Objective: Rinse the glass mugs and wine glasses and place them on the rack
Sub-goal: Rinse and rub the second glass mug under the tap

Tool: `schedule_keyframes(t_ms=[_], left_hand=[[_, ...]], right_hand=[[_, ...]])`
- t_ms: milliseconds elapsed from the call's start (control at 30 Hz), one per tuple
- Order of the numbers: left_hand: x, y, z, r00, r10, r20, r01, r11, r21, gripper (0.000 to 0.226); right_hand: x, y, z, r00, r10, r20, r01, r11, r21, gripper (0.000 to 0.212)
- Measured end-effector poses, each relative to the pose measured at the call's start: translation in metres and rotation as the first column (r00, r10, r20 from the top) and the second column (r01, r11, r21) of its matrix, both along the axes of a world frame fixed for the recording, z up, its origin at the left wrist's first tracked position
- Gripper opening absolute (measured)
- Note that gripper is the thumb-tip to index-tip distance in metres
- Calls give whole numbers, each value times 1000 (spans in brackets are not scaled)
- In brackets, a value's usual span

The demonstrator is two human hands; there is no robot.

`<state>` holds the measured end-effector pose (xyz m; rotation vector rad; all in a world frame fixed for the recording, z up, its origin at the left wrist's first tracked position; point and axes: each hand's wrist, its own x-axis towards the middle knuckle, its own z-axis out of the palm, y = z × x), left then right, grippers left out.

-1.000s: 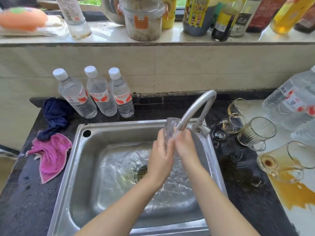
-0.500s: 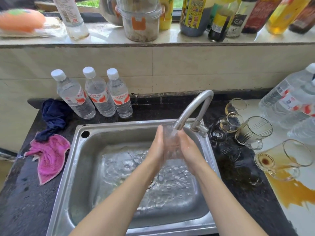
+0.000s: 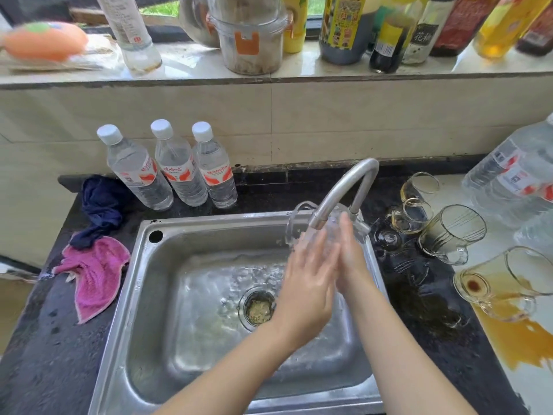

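Rinsing over the sink (image 3: 125, 310), the left hand (image 3: 308, 283) and right hand (image 3: 351, 259) press flat, straight-fingered palms against a glass mug (image 3: 302, 226) between them, holding it under the faucet (image 3: 344, 190) so water runs through (runoff drains below). Right, unwashed mugs (image 3: 449, 232) wait; no rack shows.

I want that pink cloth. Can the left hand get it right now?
Probably not yet: the left hand and right hand press a clear glass mug under the tap. The pink cloth lies uncovered left of the sink.
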<state>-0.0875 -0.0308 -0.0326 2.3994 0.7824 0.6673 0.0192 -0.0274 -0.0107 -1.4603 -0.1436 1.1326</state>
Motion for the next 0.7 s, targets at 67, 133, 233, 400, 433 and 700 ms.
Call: schedule_keyframes(t_ms=[67,133,233,400,433,700], left_hand=[[-3,4,-3,999,21,33,-20,999,-49,52],[-2,11,4,992,36,121,-21,993,-117,58],[4,10,20,950,178,256,-109,959,-262,67],[-3,46,18,917,384,109,-62,406,-912,65],[-4,52,17,918,389,76,-40,283,-958,59],[-13,37,13,806,579,121,-342,622,-704,32]], right_hand=[[1,-4,-6,989,-5,-150,10,999,36,81],[-4,-7,-11,960,-16,-279,39,996,79,70],[-14,-13,-15,922,-6,-388,54,992,113,76],[-20,-27,-11,999,38,25,-40,992,119,76],[-23,-29,-9,992,51,113,-63,992,107,78],[-22,-14,17,862,177,475,-212,977,20,40]])
